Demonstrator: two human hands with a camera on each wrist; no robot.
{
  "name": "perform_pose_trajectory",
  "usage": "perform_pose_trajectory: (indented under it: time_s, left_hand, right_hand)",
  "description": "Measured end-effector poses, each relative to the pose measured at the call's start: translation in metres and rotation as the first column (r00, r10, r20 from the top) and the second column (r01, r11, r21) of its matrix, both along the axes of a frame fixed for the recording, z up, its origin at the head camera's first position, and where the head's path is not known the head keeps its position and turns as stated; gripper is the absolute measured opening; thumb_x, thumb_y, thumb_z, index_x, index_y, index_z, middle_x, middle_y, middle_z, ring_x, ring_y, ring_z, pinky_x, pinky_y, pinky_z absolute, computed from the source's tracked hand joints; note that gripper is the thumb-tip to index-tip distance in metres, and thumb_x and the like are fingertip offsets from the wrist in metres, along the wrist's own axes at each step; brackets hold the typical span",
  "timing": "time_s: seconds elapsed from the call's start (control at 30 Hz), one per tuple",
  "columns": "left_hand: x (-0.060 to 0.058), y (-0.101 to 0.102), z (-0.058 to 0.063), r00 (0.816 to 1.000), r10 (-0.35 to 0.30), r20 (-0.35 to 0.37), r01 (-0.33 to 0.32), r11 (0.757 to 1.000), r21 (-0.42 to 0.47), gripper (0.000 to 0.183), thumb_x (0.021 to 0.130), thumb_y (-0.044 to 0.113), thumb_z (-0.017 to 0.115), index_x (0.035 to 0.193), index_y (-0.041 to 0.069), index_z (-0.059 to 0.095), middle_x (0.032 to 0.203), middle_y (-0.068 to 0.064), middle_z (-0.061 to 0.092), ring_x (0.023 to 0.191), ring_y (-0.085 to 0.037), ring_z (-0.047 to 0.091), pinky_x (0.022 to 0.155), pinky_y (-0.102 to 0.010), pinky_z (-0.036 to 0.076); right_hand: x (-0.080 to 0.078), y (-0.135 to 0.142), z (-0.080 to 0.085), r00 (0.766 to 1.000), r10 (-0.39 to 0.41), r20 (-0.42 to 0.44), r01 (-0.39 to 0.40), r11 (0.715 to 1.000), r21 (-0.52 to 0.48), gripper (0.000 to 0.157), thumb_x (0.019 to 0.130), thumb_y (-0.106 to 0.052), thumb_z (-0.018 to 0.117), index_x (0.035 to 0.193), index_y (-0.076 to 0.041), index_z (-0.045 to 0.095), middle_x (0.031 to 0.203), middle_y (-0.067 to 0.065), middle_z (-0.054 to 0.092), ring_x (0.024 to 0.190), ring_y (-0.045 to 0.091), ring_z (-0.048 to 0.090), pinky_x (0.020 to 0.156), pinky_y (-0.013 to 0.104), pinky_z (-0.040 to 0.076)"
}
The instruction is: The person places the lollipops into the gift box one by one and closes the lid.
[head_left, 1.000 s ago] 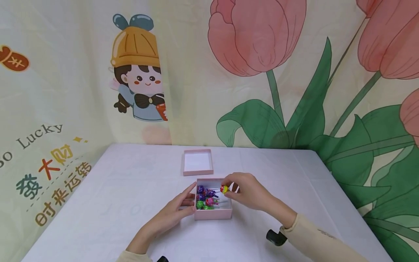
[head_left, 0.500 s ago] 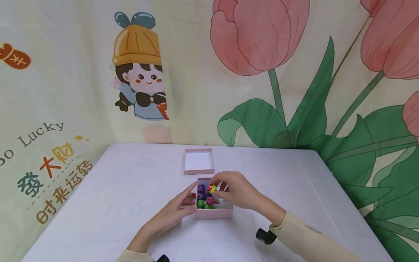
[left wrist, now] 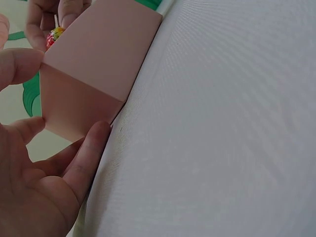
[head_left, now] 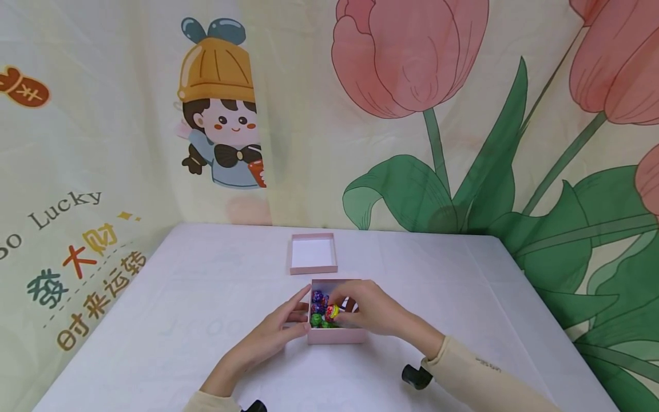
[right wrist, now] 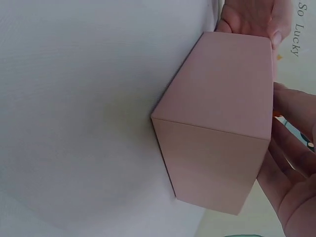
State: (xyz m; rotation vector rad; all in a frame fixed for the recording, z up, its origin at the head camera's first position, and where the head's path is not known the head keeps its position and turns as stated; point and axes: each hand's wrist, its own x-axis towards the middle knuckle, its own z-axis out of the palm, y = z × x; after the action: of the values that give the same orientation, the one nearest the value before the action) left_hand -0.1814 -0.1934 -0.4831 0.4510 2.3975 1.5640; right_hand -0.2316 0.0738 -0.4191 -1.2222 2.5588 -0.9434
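Note:
An open pink box (head_left: 336,336) stands on the table with several lollipops inside, purple ones (head_left: 317,296) and green ones (head_left: 316,320) at its left end. My left hand (head_left: 275,331) touches the box's left end; in the left wrist view its extended fingers lie against the pink wall (left wrist: 106,47) and the thumb meets the top corner. Inside the box, over the other candies, my right hand (head_left: 374,306) pinches a red and yellow lollipop (head_left: 333,312). The left wrist view shows this lollipop (left wrist: 55,36) just above the rim. My right fingers hide the box's right part.
Behind the box lies its pink lid (head_left: 312,254), white inside facing up. A white cloth (head_left: 170,320) covers the table, with a printed curtain (head_left: 298,114) hanging beyond the far edge. A black wrist camera (head_left: 417,376) sits below the right sleeve.
My right hand has carried the red and yellow lollipop leftward from the box's right side, then lower and nearer the front, among the other lollipops. The left hand stays against the box.

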Motion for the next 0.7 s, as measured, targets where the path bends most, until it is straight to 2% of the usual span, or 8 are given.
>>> perform_pose_trajectory:
  time_s: [0.3, 0.7]
  left_hand:
    - [0.0000, 0.0002, -0.0002, 1.000, 0.003, 0.003, -0.003, 1.000, 0.001, 0.079, 0.105, 0.030, 0.064, 0.171, 0.031, 0.020, 0.156, -0.019, 0.050, 0.138, -0.035, 0.055, 0.113, -0.057, 0.042]
    - [0.0016, 0.0023, 0.0022, 1.000, 0.021, 0.006, -0.021, 1.000, -0.002, 0.081, 0.104, 0.029, 0.065, 0.171, 0.030, 0.021, 0.155, -0.019, 0.050, 0.137, -0.035, 0.056, 0.112, -0.056, 0.044]
  right_hand:
    - [-0.0013, -0.0013, -0.0030, 0.999, 0.021, -0.039, -0.020, 0.999, 0.044, 0.021, 0.094, -0.013, 0.083, 0.114, -0.016, 0.077, 0.105, -0.009, 0.072, 0.091, 0.008, 0.067, 0.077, 0.020, 0.057]
    - [-0.0016, -0.0032, -0.0018, 0.999, 0.042, -0.018, -0.040, 0.994, 0.100, 0.020, 0.093, -0.011, 0.084, 0.112, -0.018, 0.079, 0.100, -0.009, 0.069, 0.085, 0.001, 0.062, 0.075, 0.016, 0.055]
